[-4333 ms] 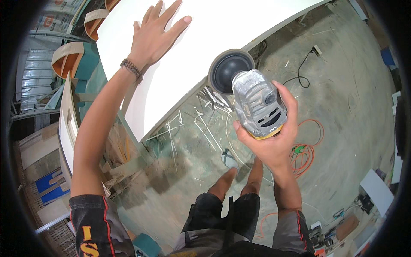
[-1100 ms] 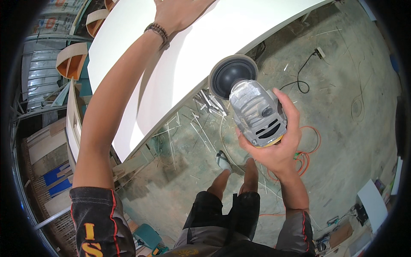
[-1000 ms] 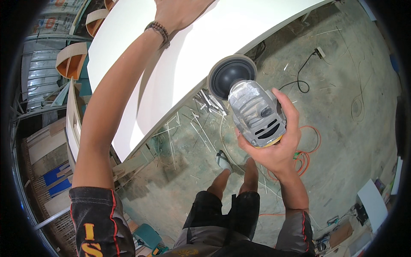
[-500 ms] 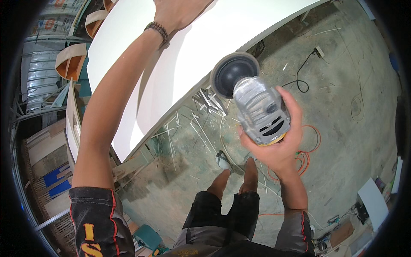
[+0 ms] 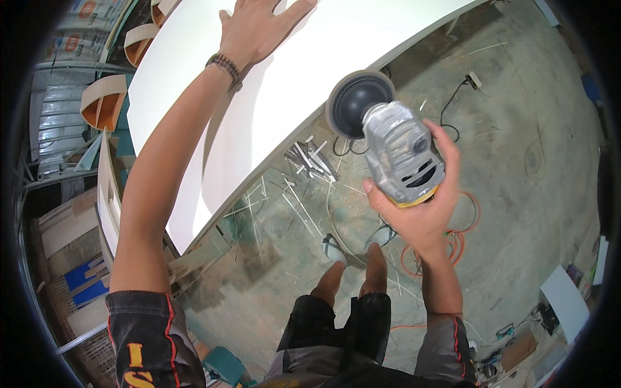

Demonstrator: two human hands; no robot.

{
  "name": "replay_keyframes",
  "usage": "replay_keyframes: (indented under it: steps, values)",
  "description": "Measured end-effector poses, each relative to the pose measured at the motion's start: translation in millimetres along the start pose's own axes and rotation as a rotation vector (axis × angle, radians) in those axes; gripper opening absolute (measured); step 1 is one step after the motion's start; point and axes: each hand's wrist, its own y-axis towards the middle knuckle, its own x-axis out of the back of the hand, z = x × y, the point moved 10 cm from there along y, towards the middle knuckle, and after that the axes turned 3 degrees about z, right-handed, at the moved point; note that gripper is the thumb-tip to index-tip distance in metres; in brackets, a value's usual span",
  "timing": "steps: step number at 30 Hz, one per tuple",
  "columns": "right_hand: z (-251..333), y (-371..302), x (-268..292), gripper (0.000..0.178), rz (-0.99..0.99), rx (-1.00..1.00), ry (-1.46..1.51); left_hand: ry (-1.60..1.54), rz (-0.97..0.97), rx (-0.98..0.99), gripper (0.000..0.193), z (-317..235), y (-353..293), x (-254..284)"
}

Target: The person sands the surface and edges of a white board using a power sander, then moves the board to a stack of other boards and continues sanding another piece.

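Observation:
My left hand (image 5: 262, 32) lies open, fingers spread, on the glossy surface of a large white panel (image 5: 310, 52) with a curved edge. A beaded bracelet (image 5: 226, 68) circles that wrist. My right hand (image 5: 420, 220) is wrapped round the rear of a handheld power sander (image 5: 396, 145), its grey body covered in scuffed silver wrapping. The sander's round dark disc (image 5: 352, 107) is beside the panel's right edge and overlaps it in view. Whether the disc touches the edge I cannot tell.
White offcut strips (image 5: 310, 161) litter the concrete floor below the panel's edge. An orange hose (image 5: 456, 246) lies coiled right of my feet. A black cord (image 5: 446, 113) runs to a power socket (image 5: 474, 80) on the floor. Curved wooden pieces (image 5: 103, 103) stand at the left.
More of my left hand shows, with its fingers now visible on the panel. The sander in my right hand has shifted slightly right and up in view.

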Motion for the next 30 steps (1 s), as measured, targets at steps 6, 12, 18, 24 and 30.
replay_keyframes:
  steps: [6, 12, 18, 24, 30]
  values:
    - [-12.5, 12.7, 22.5, 0.090, -0.023, -0.001, 0.013, -0.012, -0.011, -0.002, 0.075, -6.8, 2.7, -1.4]
    - [-17.0, 19.6, 22.9, 0.090, -0.003, -0.004, 0.031, 0.000, 0.004, 0.000, 0.075, -2.0, 4.3, -8.7]
    - [-23.4, 39.9, 38.5, 0.088, -0.034, 0.000, 0.046, 0.112, -0.156, -0.124, 0.080, 28.9, 17.9, -26.7]
    - [-44.2, 60.6, 62.5, 0.087, -0.085, -0.025, 0.051, 0.089, -0.124, -0.098, 0.083, 16.6, 14.8, -24.6]
    - [-59.1, 84.7, 83.0, 0.085, -0.098, -0.056, 0.081, 0.093, -0.106, -0.100, 0.082, 17.0, 11.5, -20.5]
